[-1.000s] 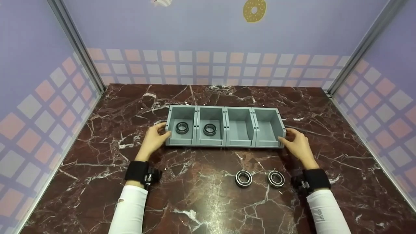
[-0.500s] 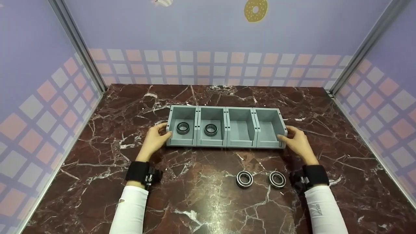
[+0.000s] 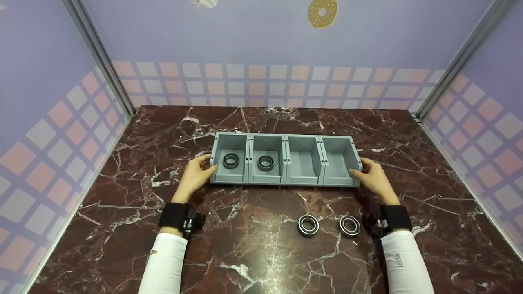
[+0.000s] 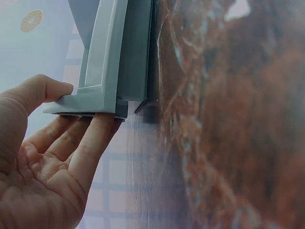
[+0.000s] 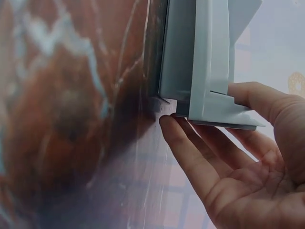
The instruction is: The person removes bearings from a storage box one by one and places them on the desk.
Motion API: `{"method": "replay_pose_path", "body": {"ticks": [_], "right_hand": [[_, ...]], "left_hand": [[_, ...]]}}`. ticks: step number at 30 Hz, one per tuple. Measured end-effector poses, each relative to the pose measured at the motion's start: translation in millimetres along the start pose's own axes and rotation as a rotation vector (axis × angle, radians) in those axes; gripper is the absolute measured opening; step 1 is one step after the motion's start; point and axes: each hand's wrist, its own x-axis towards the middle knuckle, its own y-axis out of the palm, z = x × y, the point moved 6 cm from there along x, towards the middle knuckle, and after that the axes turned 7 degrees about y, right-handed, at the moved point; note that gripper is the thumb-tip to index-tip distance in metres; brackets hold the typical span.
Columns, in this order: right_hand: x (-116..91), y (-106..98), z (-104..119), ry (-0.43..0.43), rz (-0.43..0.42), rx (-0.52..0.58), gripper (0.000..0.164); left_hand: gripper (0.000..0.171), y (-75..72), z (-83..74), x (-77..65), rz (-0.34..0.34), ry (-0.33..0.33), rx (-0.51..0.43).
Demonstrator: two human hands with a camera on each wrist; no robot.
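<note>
A row of grey plastic storage bins (image 3: 303,180), joined side by side, stands on the marble-patterned table. My left hand (image 3: 195,176) grips its left end, thumb over the wall's edge and fingers against the outside. At the other end, my right hand (image 3: 374,178) holds the outer wall in the same way, as the thumb (image 5: 257,95) and fingers in the right wrist view show. One bearing (image 3: 231,166) lies in the leftmost bin, another bearing (image 3: 266,168) in the bin beside it. The two bins on the right hold nothing.
Two more bearings, one left (image 3: 308,234) and one right (image 3: 349,234), lie flat on the table (image 3: 245,253) in front of the bins, nearer the right arm. Patterned purple panels (image 3: 261,41) enclose the back and both sides.
The head view has shifted slightly. My right forearm has moved a little inward and forward. Both hands keep their hold on the bins, and the bearings stay where they were.
</note>
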Motion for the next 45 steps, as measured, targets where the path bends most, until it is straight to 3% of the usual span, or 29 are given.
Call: {"method": "replay_pose_path", "body": {"ticks": [14,45], "right_hand": [[2.2,1.7,-3.9,-0.017,0.059,0.093,0.052],[2.3,2.8,-4.6,-0.033,0.092,0.116,0.049]], "left_hand": [[0.05,0.6,2.5,2.2,-0.008,0.006,-0.013],[0.048,2.0,2.5,2.3,-0.008,0.0,-0.026]]}}
